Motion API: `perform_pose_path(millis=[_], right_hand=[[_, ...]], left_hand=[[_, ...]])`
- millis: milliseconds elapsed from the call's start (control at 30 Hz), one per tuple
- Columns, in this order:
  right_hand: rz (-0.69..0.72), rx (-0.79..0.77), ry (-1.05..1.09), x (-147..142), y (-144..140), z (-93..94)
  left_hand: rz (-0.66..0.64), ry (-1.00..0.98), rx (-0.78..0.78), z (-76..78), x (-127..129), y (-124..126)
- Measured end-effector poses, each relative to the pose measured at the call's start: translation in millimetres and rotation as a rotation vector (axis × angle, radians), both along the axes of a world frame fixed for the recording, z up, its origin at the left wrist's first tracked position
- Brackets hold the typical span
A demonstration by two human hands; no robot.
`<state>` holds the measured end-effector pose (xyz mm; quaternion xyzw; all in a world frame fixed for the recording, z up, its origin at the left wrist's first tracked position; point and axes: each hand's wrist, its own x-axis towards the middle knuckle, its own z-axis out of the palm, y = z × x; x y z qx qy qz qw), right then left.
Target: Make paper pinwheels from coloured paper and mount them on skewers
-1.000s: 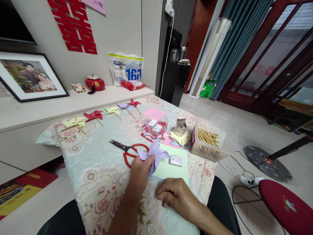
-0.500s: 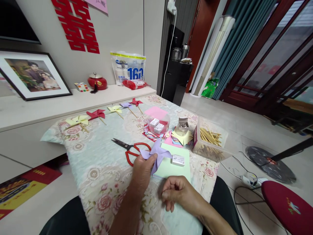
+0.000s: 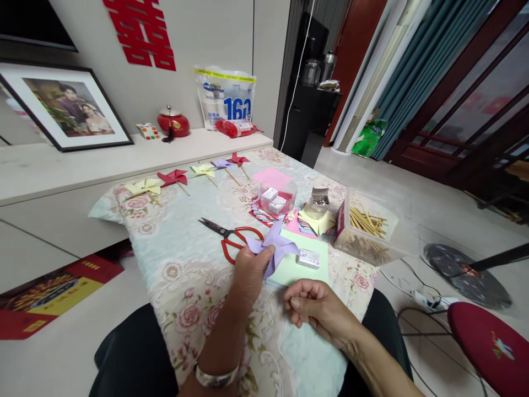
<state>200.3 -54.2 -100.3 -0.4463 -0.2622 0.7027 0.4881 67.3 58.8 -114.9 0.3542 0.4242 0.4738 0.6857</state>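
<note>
Near the centre of the frame, a little below the middle, the left hand (image 3: 252,270) pinches a purple paper pinwheel (image 3: 275,248) at its middle and holds it just above the tabletop (image 3: 185,259). The right hand (image 3: 318,306) is lower and to the right, its fingers curled loosely inward; whether something small is inside them I cannot tell.

The risk I see is in the pinch itself. The folded points of the pinwheel seem to be kept together only by the thumb and fingers, so if the grip becomes loose, the blades could spring open and the shape would be lost. Pressing too hard could also crease the thin paper.

The pinwheel is pale purple, with pointed blades spreading out from the middle, and no stick is visible on it. It hangs over a light green sheet (image 3: 301,270), beside a small white box (image 3: 309,258). Red-handled scissors (image 3: 231,240) lie just to its left.
</note>
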Motion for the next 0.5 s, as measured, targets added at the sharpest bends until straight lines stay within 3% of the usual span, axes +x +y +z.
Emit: perform_pose_path(millis=[500], right_hand=[[-0.039, -0.024, 0.144, -12.5, 6.4, 2.5]], left_hand=[[-0.002, -0.009, 0.005, 1.1, 0.3, -1.5]])
